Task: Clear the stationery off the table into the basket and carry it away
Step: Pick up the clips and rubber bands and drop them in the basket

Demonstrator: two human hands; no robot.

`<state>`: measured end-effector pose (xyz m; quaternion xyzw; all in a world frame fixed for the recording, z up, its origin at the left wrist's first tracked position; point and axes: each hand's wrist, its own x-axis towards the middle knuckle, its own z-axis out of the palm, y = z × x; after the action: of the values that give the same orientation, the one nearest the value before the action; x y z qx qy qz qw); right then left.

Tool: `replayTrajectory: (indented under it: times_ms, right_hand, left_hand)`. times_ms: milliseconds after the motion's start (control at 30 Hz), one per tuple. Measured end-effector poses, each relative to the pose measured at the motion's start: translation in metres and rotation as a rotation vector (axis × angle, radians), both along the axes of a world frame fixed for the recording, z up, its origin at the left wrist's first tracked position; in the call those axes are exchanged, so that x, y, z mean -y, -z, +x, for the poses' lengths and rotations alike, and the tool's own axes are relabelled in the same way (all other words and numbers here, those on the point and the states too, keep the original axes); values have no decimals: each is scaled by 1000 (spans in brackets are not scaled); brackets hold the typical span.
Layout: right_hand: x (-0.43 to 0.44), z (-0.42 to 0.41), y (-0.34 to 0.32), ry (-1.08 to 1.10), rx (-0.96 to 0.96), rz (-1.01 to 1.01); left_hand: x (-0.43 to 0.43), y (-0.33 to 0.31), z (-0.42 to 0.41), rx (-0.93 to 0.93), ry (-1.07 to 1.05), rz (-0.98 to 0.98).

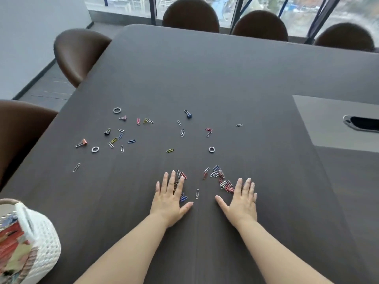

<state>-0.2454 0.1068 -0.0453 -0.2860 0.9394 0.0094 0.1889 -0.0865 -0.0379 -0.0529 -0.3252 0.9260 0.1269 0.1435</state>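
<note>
Both hands lie flat on the dark table (225, 78), fingers straight. My left hand (171, 198) presses on a few paper clips, some hidden under its fingers. My right hand (242, 198) touches a heap of coloured paper clips (222, 179) at its fingertips. One silver clip (197, 194) lies between the hands. Farther out, loose paper clips, small binder clips such as a blue one (188, 114) and an orange one (81, 142), and metal rings (211, 149) are scattered. A white woven basket (44, 238) stands at the near left edge, holding colourful items.
Brown chairs (79, 54) stand along the left and far sides of the table. A grey panel with a cable slot (363, 123) is set into the table at the right. Windows run behind the far chairs.
</note>
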Motion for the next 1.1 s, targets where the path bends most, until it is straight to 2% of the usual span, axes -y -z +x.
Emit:
replayTrajectory:
  times_ms: [200, 300, 367, 433, 533, 667, 733, 800, 900, 933, 1033, 1100]
  right_hand:
    - [68, -16, 10, -277, 9, -115]
    - [99, -23, 10, -405, 125, -281]
    - [113, -39, 10, -380, 169, -418]
    - [125, -68, 10, -271, 99, -479]
    - [141, -115, 11, -111, -43, -344]
    - [161, -162, 16, 7, -74, -204]
    - [171, -177, 20, 10, -68, -166]
    - [182, -178, 21, -97, -64, -180]
    - [190, -153, 19, -409, 61, -431]
    - [190, -142, 18, -444, 90, -524]
    - [196, -137, 21, -326, -30, -801]
    - [207, -144, 21, -283, -35, -779]
  left_hand:
    - [58, 9, -26, -61, -91, -40]
    - [87, 9, -38, -105, -85, -39]
    - [104, 8, -46, -148, -69, -39]
    - [120, 5, -54, -178, -34, -44]
    - [143, 1, -73, -181, 20, -56]
    - [166, 0, -107, -161, 108, -64]
    - [177, 0, -123, -166, 143, -74]
    - [191, -1, -142, -153, 165, -99]
    - [211, -2, -176, -153, 187, -123]
    - [217, -3, -187, -153, 193, -105]
    - [227, 0, -204, -106, 207, -36]
    - [226, 4, -190, -187, 209, -72]
